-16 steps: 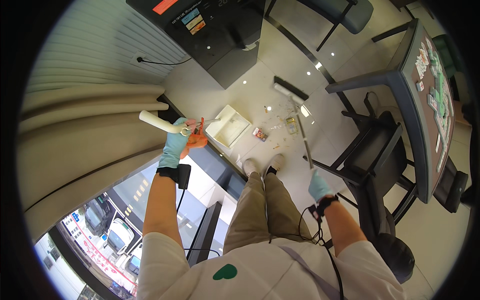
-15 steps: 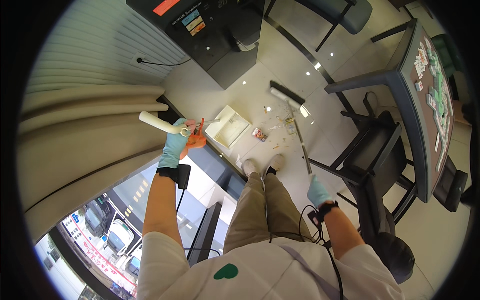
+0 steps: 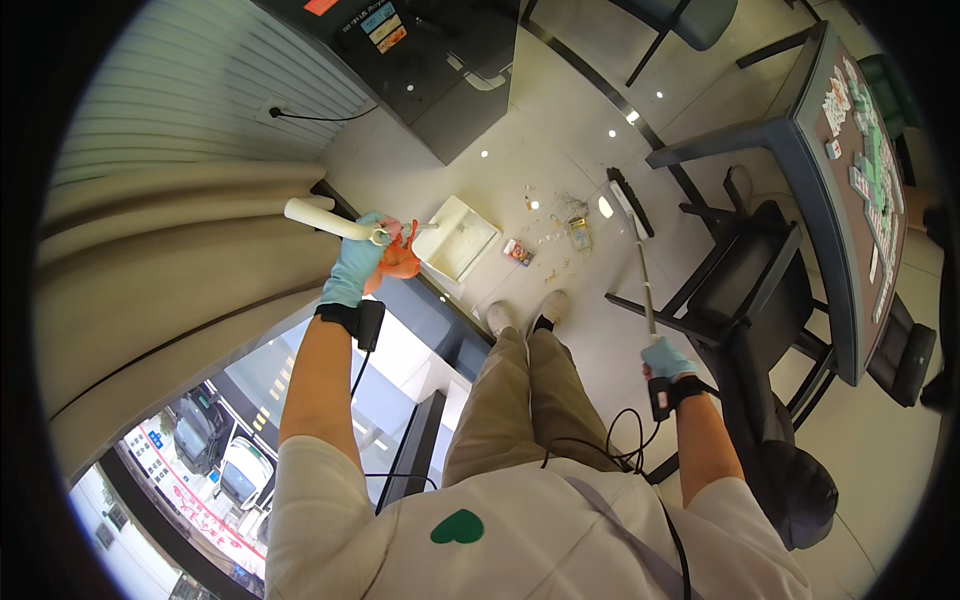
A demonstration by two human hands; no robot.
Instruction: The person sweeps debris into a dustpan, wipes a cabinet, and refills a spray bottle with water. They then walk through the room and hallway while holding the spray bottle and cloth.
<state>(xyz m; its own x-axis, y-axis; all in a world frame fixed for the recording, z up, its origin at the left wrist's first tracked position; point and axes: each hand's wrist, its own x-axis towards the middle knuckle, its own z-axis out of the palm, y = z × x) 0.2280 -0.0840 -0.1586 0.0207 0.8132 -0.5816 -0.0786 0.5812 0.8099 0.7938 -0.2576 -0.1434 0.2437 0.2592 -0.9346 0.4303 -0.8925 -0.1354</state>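
My left hand (image 3: 352,272), in a light blue glove, is closed around the white handle of a dustpan (image 3: 458,243). An orange plastic bag (image 3: 402,262) hangs at the same hand. The white pan rests on the tiled floor ahead of my feet. My right hand (image 3: 668,358), also gloved, grips the long stick of a broom (image 3: 645,285), whose dark-bristled head lies at the right of the litter. Between broom and dustpan are a small colourful pack (image 3: 517,252), a yellowish pack (image 3: 580,234) and scattered small scraps.
A black cabinet (image 3: 440,90) stands ahead. Beige curtains (image 3: 170,260) and a window fill the left. At the right are a dark chair (image 3: 745,275) and a table (image 3: 812,130) covered with tiles. A cable (image 3: 625,425) hangs by my right wrist.
The broom head has moved right, away from the scraps, and turned to a steeper angle. My right hand has shifted right with the stick. My left hand and the dustpan stay nearly in place.
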